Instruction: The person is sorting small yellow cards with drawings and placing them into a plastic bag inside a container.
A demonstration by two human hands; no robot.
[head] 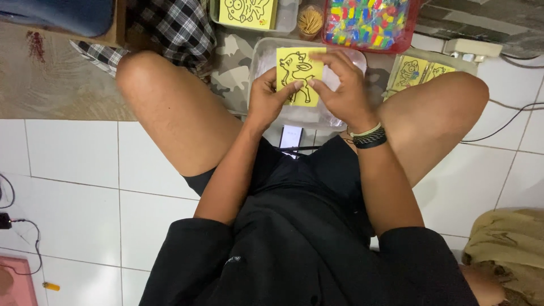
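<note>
A small yellow card (298,71) with a black outline drawing of a deer-like animal is held between both my hands over a clear plastic tray (258,54). My left hand (270,96) grips its lower left edge with thumb on the front. My right hand (340,85) holds the right side, fingers curled over the top edge. A dark and white band sits on my right wrist (369,136). I sit on the floor with knees spread.
A red tray (412,28) of several coloured tubes stands at the back. More yellow picture cards (422,71) lie right of it, another in a clear box (249,12). A jar of toothpicks (310,21), a phone (290,136), cables and white floor tiles surround me.
</note>
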